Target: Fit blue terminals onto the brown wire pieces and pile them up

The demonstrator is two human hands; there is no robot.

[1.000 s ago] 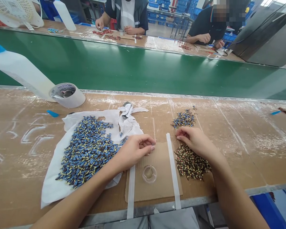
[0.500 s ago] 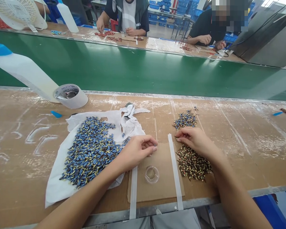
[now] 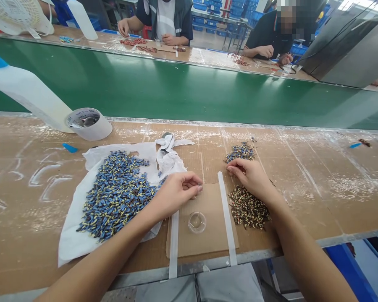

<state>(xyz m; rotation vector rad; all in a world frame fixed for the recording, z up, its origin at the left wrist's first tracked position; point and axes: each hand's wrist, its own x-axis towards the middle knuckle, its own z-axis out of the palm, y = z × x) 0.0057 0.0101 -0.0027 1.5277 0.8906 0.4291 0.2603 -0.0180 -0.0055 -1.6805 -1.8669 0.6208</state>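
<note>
My left hand (image 3: 180, 191) hovers over the upper left of a cardboard pad (image 3: 208, 241), thumb and fingertips pinched together. Whatever lies between them is too small to make out. A big heap of small blue-and-yellow pieces (image 3: 116, 197) spreads on white paper (image 3: 71, 235) to its left. My right hand (image 3: 250, 176) also pinches, its fingertips just below a small pile of blue and dark pieces (image 3: 241, 152); what they hold cannot be told. Below that hand lies a pile of dark-and-cream pieces (image 3: 248, 207). A small clear round dish (image 3: 197, 222) sits on the pad.
White tape strips (image 3: 227, 222) hold the pad down. A leaning white bottle (image 3: 31, 92) and a tape roll (image 3: 93, 126) stand at the back left. Beyond the green strip (image 3: 164, 88), two people (image 3: 165, 21) work at another bench. Crumpled paper (image 3: 170, 157) lies behind my left hand.
The whole view has shifted slightly. My right hand has drawn a little up, nearer the small blue pile and farther off the dark-and-cream pile. The left hand keeps its pinch above the pad.
</note>
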